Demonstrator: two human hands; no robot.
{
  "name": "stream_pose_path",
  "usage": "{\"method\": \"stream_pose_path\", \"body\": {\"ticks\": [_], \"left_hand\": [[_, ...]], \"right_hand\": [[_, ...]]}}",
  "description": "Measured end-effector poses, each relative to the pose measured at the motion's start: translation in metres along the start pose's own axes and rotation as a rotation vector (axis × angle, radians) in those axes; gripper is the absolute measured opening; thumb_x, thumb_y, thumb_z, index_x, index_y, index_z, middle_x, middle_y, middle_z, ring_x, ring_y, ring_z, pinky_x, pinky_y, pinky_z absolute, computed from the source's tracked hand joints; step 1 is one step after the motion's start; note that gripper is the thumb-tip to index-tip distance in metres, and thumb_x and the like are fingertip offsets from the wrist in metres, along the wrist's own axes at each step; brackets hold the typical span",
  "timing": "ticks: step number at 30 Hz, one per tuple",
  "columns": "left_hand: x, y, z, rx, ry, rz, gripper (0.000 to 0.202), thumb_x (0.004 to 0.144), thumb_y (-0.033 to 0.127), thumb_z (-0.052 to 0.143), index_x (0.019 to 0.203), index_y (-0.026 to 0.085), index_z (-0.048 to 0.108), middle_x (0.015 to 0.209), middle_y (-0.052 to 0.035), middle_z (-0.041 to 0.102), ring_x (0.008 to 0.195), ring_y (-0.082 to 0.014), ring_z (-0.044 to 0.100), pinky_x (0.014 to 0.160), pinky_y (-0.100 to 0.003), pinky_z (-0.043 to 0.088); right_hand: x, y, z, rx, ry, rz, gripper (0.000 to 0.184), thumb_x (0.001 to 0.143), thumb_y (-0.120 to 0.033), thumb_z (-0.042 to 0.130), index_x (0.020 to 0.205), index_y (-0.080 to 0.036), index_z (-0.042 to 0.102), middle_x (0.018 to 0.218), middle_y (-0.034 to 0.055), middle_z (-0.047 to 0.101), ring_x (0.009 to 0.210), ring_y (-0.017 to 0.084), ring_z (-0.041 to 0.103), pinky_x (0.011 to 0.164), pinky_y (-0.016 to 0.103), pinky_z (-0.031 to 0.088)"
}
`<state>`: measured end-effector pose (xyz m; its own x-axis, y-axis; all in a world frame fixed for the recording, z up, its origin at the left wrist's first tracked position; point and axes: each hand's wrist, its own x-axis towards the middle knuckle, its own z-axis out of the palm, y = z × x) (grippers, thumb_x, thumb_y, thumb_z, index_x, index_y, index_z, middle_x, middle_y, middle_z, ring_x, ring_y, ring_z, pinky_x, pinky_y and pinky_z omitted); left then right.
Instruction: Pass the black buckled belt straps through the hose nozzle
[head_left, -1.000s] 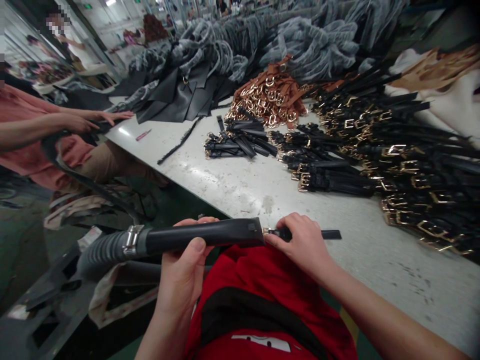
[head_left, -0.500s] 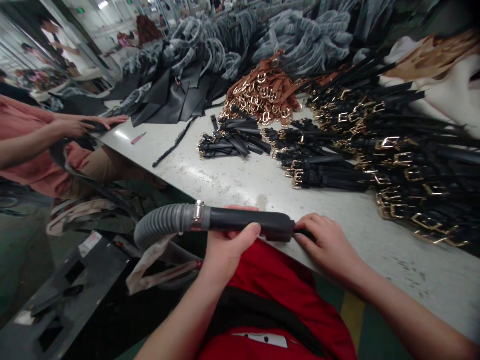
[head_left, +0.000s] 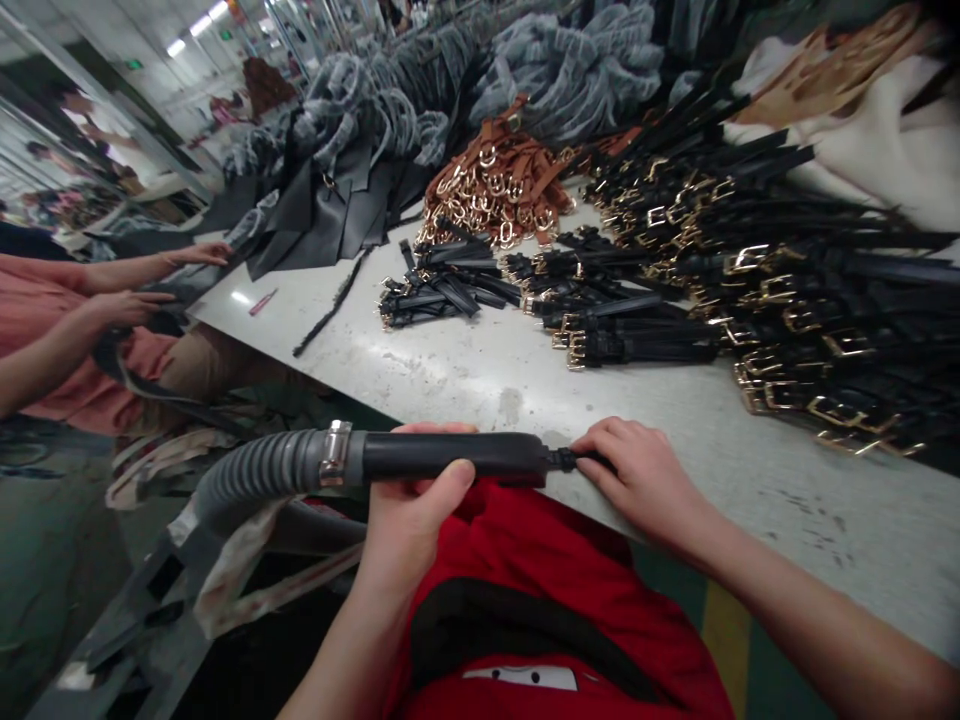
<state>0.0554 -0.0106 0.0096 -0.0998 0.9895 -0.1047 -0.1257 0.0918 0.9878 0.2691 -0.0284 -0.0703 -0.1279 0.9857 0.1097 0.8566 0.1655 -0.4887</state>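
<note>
My left hand (head_left: 409, 520) is wrapped round a black nozzle tube (head_left: 450, 455) that joins a ribbed grey hose (head_left: 255, 475) by a metal clamp. At the tube's right mouth my right hand (head_left: 641, 480) pinches a short black strap (head_left: 574, 460), most of it hidden under the fingers or inside the tube. Both hands hover at the near edge of the white table (head_left: 480, 370), above my red shirt.
Piles of black belts with gold buckles (head_left: 787, 290) cover the right of the table, a small black bundle (head_left: 435, 290) lies mid-table and brown belts (head_left: 495, 185) behind it. A person in a pink top (head_left: 45, 320) works at the left edge with both hands on dark material.
The black strap that stuck out to the right of my right hand is now almost hidden at the tube's mouth. Tube and hands shifted slightly right; the view tilted.
</note>
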Motion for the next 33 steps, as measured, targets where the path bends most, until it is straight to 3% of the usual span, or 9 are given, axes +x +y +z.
{"method": "stream_pose_path", "body": {"ticks": [9,15,19,22,25,28,33], "left_hand": [[0.000,0.000,0.005,-0.003,0.011,0.010,0.031,0.057,0.027,0.075,0.083,0.018,0.059,0.086,-0.0048,0.069,0.081,-0.0201,0.064,0.073,-0.033,0.052],[0.000,-0.005,0.009,-0.006,-0.081,0.005,0.031,0.059,0.022,0.074,0.085,0.018,0.058,0.087,-0.0047,0.069,0.085,-0.0206,0.065,0.075,-0.032,0.052],[0.006,-0.003,-0.015,-0.057,0.007,-0.019,0.034,0.060,0.023,0.076,0.088,0.018,0.058,0.087,-0.0044,0.070,0.084,-0.0203,0.065,0.075,-0.034,0.052],[0.006,0.006,-0.041,-0.150,0.136,0.029,0.036,0.057,0.023,0.078,0.087,0.019,0.058,0.084,-0.0026,0.070,0.083,-0.0194,0.066,0.073,-0.032,0.054],[0.000,0.012,-0.057,-0.205,0.179,0.081,0.035,0.057,0.026,0.078,0.087,0.021,0.060,0.085,-0.0025,0.071,0.083,-0.0202,0.067,0.072,-0.033,0.055],[-0.005,0.011,-0.060,-0.222,0.161,0.095,0.032,0.059,0.025,0.077,0.087,0.022,0.062,0.086,-0.0020,0.072,0.085,-0.0211,0.067,0.073,-0.035,0.056],[-0.011,0.007,-0.056,-0.245,0.156,0.080,0.031,0.058,0.024,0.078,0.085,0.023,0.063,0.085,-0.0012,0.072,0.086,-0.0205,0.067,0.076,-0.035,0.055]], "right_hand": [[0.000,0.001,0.001,-0.032,-0.018,-0.006,0.016,0.085,-0.027,0.048,0.091,-0.023,0.062,0.091,0.0049,0.062,0.086,0.021,0.054,0.072,0.034,0.034],[-0.001,0.000,0.002,-0.052,0.016,-0.006,0.016,0.084,-0.028,0.049,0.088,-0.022,0.062,0.090,0.0054,0.062,0.084,0.021,0.054,0.070,0.033,0.034],[-0.001,0.000,0.001,-0.041,-0.003,-0.002,0.016,0.084,-0.028,0.049,0.090,-0.022,0.063,0.090,0.0045,0.062,0.086,0.021,0.054,0.072,0.034,0.035],[-0.002,0.000,0.000,-0.035,-0.002,0.007,0.017,0.085,-0.029,0.048,0.091,-0.022,0.063,0.091,0.0044,0.062,0.086,0.021,0.054,0.073,0.034,0.035],[0.001,-0.005,-0.004,-0.030,0.029,-0.008,0.021,0.084,-0.034,0.049,0.094,-0.020,0.062,0.094,0.0060,0.062,0.088,0.022,0.055,0.074,0.035,0.036],[0.009,-0.014,-0.008,-0.062,0.022,-0.065,0.025,0.083,-0.037,0.052,0.098,-0.020,0.061,0.097,0.0065,0.062,0.091,0.024,0.054,0.077,0.037,0.036],[0.011,-0.020,-0.005,-0.087,-0.039,-0.081,0.008,0.080,-0.026,0.055,0.082,-0.019,0.058,0.081,0.0044,0.060,0.079,0.021,0.054,0.070,0.035,0.038]]}}
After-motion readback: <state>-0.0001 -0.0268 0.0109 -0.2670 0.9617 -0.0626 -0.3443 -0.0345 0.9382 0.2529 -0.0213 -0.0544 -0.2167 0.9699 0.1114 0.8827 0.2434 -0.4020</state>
